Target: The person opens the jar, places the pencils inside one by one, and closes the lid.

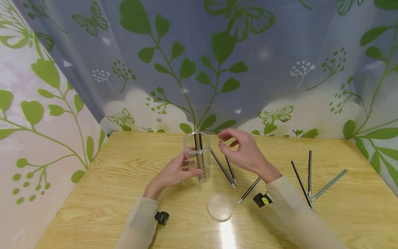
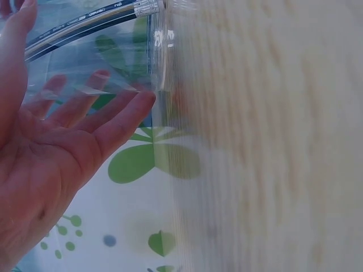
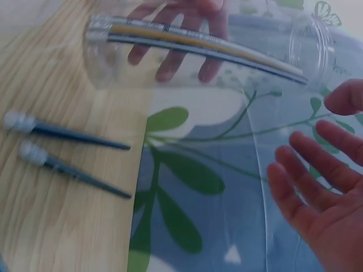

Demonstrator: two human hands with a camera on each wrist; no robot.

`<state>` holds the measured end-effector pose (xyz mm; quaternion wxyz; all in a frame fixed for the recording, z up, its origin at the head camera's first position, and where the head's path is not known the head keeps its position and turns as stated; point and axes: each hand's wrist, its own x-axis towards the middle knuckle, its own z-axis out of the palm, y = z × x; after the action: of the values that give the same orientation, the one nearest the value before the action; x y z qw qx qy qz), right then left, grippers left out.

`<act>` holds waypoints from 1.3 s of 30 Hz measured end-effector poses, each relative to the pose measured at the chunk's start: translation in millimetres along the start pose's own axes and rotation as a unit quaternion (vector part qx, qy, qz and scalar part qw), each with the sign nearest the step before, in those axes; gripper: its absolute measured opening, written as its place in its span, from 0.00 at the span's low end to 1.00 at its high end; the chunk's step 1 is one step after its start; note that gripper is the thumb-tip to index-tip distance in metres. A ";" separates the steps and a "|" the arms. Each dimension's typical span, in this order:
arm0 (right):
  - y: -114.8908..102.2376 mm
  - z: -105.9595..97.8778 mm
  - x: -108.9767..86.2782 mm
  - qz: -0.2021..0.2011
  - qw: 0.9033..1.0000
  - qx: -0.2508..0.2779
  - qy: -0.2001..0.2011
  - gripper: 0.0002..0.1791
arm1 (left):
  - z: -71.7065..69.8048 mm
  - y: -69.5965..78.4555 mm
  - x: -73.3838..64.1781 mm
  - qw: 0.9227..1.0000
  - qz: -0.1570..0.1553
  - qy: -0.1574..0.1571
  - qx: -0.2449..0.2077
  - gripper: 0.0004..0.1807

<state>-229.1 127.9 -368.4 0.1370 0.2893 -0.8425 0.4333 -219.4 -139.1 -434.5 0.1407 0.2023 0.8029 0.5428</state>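
Observation:
A clear plastic jar stands upright on the table, its mouth uncovered. My left hand grips its side, thumb at the front and fingers behind. Several pencils lean together inside, silver ends down. To the right of the jar's rim hovers my right hand, apart from it. In the right wrist view this right hand has relaxed, spread fingers with nothing between them. Below it two dark pencils lie on the table. Another pencil lies partly hidden under the right forearm.
A round clear lid lies flat in front of the jar. Farther right are two dark pencils and a greenish pencil, their ends close together. Behind the wooden table hangs a leaf-patterned curtain.

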 end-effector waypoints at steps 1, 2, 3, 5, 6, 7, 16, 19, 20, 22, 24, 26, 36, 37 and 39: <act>1.1 -2.7 -2.8 0.014 1.000 -0.005 -0.005 0.12 | 0.4 -0.2 -0.1 1.000 0.000 0.000 0.000 0.43; 2.4 -5.4 -5.5 0.026 1.000 -0.012 -0.010 0.12 | 0.7 -0.5 -0.2 1.000 -0.001 0.000 0.002 0.44; 3.3 -8.1 -8.0 0.037 0.999 -0.018 -0.014 0.12 | 1.0 -1.1 -0.3 1.000 -0.002 0.000 0.004 0.44; 7.1 -12.2 -12.5 0.056 0.998 -0.034 -0.023 0.13 | 1.1 -2.2 -1.1 1.000 -0.005 0.001 0.007 0.44; 8.6 -14.1 -14.9 0.064 0.997 -0.040 -0.027 0.14 | 1.0 -2.4 -1.7 1.000 -0.006 0.002 0.008 0.44; 10.7 -15.9 -17.4 0.071 0.996 -0.044 -0.030 0.14 | 1.0 -2.6 -2.3 1.000 -0.008 0.003 0.009 0.44; 28.3 -36.4 -42.7 0.116 0.988 -0.089 -0.048 0.16 | -0.2 -0.9 -1.9 1.000 -0.004 0.002 0.019 0.44; 33.8 -44.6 -50.2 0.126 0.985 -0.108 -0.047 0.16 | -1.2 -0.4 -1.5 1.000 -0.003 0.001 0.018 0.45; 35.4 -47.5 -52.8 0.129 0.984 -0.113 -0.046 0.17 | -1.5 -0.5 -1.3 1.000 -0.002 0.000 0.017 0.45; 38.6 -52.8 -58.1 0.135 0.982 -0.127 -0.042 0.17 | -2.0 -0.5 -1.0 1.000 -0.002 -0.001 0.015 0.44; 41.0 -57.8 -63.5 0.138 0.980 -0.140 -0.040 0.17 | -2.1 -0.7 -0.7 1.000 -0.003 0.000 0.015 0.44; 43.4 -62.4 -69.1 0.141 0.977 -0.152 -0.041 0.17 | -2.2 -1.5 -0.4 1.000 -0.005 0.000 0.015 0.44; 56.7 -83.0 -93.9 0.165 0.969 -0.183 -0.035 0.17 | -1.2 -2.1 -0.2 1.000 0.000 -0.008 0.010 0.43; 58.2 -84.9 -95.7 0.167 0.967 -0.187 -0.035 0.17 | -1.4 -2.1 -0.1 1.000 0.000 -0.008 0.010 0.43; 61.5 -88.4 -98.9 0.175 0.965 -0.191 -0.036 0.18 | -2.0 -2.7 0.5 1.000 0.002 -0.007 0.012 0.44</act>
<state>-189.4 264.1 -404.2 0.0820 0.1213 -0.9515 0.2707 -221.1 -141.4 -436.2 0.1424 0.2092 0.8079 0.5322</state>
